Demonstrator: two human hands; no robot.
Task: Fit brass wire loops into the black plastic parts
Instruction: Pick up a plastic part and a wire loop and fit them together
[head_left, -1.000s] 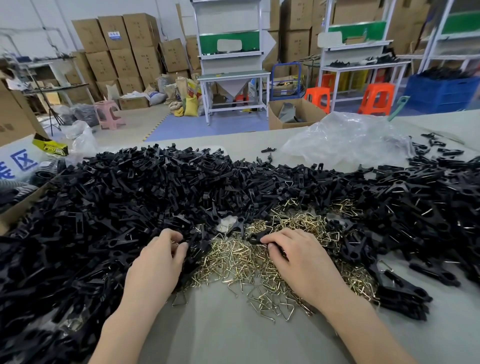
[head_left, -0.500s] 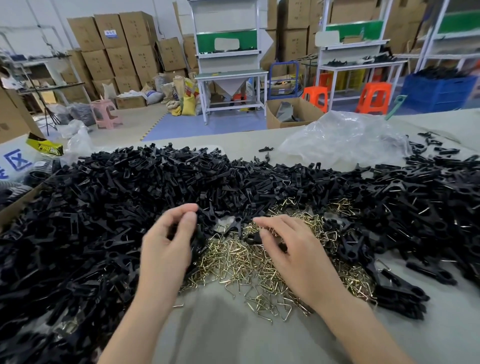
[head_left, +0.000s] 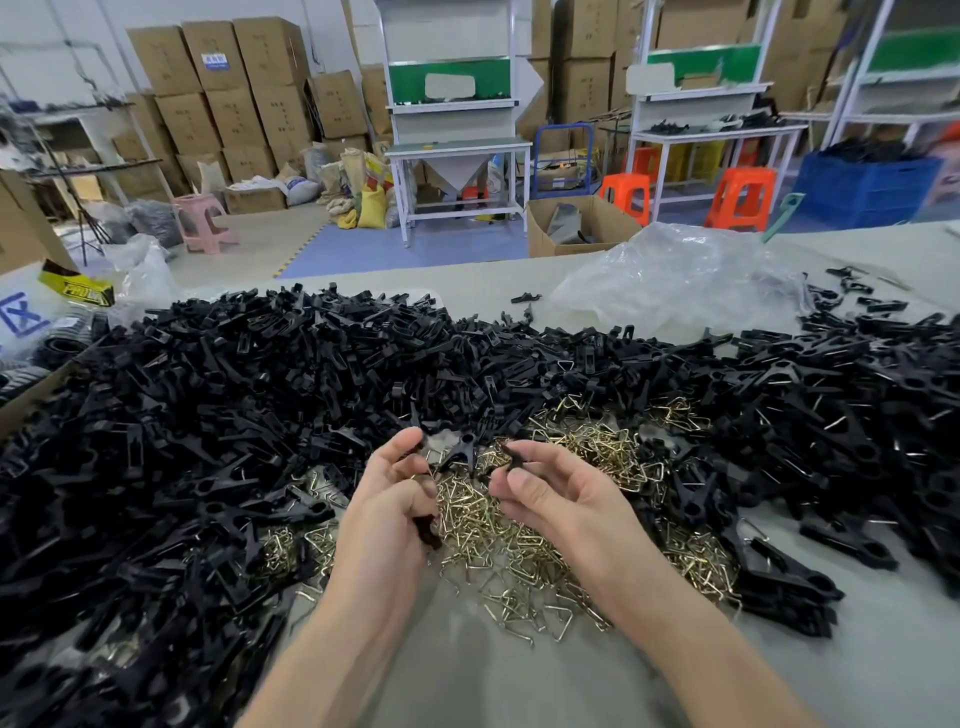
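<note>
Most of the black plastic part (head_left: 430, 531) hidden behind left hand (head_left: 388, 512) fingers, shape unclear.

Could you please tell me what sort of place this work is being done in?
Most likely a small factory assembly floor: stacked cardboard boxes along the back, white workbenches with orange stools, and a table heaped with black plastic parts and brass wire loops.

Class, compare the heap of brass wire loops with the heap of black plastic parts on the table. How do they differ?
The brass wire loops are thin, shiny, gold-coloured bent wire; the black plastic parts are thicker, dull moulded pieces. The loops form a small patch in the middle; the black parts spread far wider, ringing the loops on three sides. Both lie loose on the grey table.
</note>
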